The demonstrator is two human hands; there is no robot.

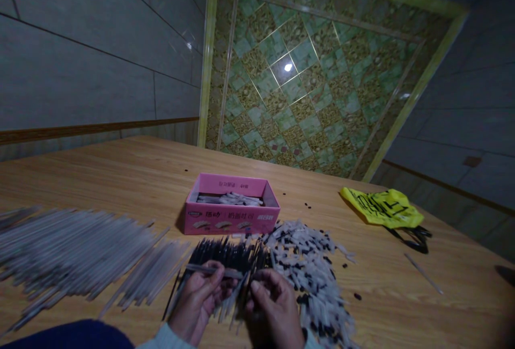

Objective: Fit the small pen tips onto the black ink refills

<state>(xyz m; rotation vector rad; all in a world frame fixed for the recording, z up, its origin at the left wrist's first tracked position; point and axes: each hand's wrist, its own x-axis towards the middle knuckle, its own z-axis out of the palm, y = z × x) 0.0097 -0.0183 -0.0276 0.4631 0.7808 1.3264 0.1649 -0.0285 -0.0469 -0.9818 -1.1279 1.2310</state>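
Note:
My left hand [195,298] is closed round a slim, translucent grey tube [201,268] that points across toward my right hand. Beside it, my right hand [278,299] has thumb and forefinger drawn together near the tube's end; what lies between those fingers is too dim to make out. Under and beyond both hands spreads a bundle of thin black-ended sticks [219,249]. To the right of my right hand lies a heap of small whitish sleeves and black plugs [301,252]. Several long translucent tubes [80,247] lie in a broad pile on the left, with a smaller group [155,271] nearer my left hand.
A pink open box [232,223] holding small whitish pieces stands behind the sticks. A yellow bag [380,206] with black print and a dark strap lies at right, near a single thin stick [423,274]. Loose black bits dot the wooden table [132,172]. Tiled walls stand beyond.

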